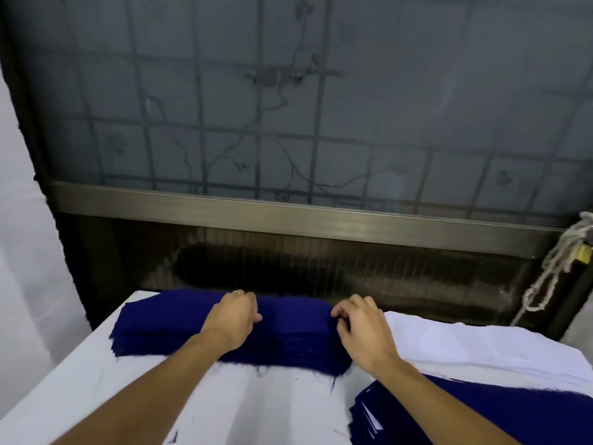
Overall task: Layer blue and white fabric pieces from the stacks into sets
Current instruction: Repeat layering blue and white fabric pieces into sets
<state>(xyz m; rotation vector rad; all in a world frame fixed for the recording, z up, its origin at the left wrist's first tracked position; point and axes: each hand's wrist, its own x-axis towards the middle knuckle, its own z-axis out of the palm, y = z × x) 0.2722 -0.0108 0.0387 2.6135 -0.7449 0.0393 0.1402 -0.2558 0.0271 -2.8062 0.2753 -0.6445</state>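
A thick stack of dark blue fabric pieces lies across the far side of the white-covered table. My left hand rests on top of this stack near its middle, fingers curled against the top piece. My right hand sits at the stack's right end, fingertips pinching the edge of the top blue piece. A stack of white fabric pieces lies to the right. In front of it, at the lower right, sits a layered pile with blue on top and white edges showing between the layers.
A dark metal frame with frosted patterned glass rises right behind the table's far edge. A white rope and a brass padlock hang at the right. White cloth hangs at the left. Loose blue threads lie on the table.
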